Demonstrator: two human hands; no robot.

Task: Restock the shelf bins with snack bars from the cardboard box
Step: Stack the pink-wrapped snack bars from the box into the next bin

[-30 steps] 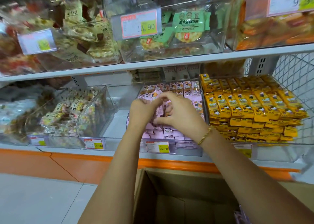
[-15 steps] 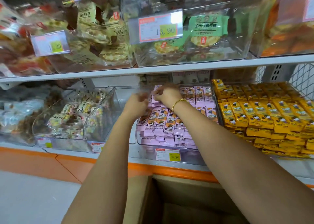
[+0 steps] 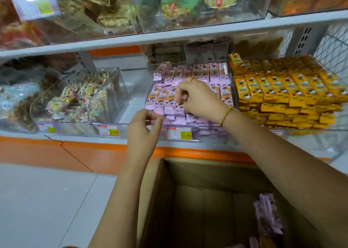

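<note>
As R hand [image 3: 200, 100] fingers pinch pink bars [image 3: 214, 72], L hand [image 3: 142, 130], loosely curled, dropped to bin [image 3: 206, 134] front.

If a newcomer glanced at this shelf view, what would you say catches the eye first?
The heaped bright yellow snack bars in the right-hand bin stand out most. Beside them the right hand curls its fingers onto rows of purple snack bars, with the left hand at that bin's front edge. Below sits the open cardboard box, mostly empty, a few leftover bars at its right.
</note>
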